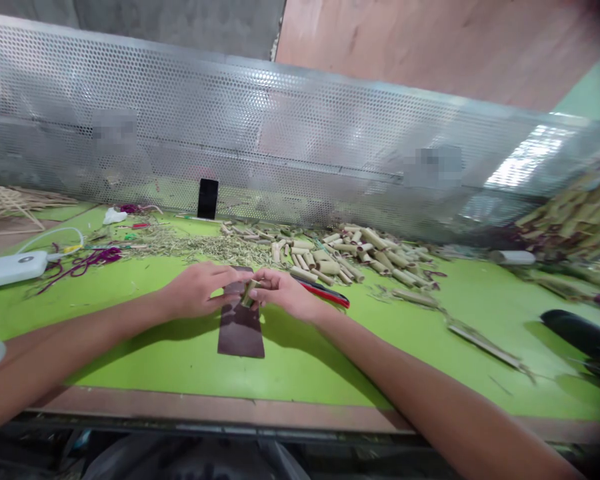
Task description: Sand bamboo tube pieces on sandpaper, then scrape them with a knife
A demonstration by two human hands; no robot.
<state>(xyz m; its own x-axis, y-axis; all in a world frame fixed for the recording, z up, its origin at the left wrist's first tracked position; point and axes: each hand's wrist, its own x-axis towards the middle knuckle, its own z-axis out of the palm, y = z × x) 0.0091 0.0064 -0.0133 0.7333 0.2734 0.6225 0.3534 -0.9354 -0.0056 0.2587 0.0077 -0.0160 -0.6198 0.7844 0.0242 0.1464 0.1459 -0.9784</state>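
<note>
Green tabletop (300, 367): white power bank (13, 270) at far L. L hand (195, 290) closed on top edge of dark sheet (240, 333). Short bamboo tube (249, 293) sits between both hands, over sheet. R hand (285, 293) narrow, pinching tube. Red/black tool (325, 294) just R of hand; cut tube pile (350, 253) behind.

A workshop, with bamboo tubes (360, 250) piled on a green workbench (480, 320).

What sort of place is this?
Likely a small bamboo-craft workshop: cut bamboo tubes piled on a green workbench, loose shavings beside them, and a short bamboo piece pinched by the right hand over a dark sheet.
</note>
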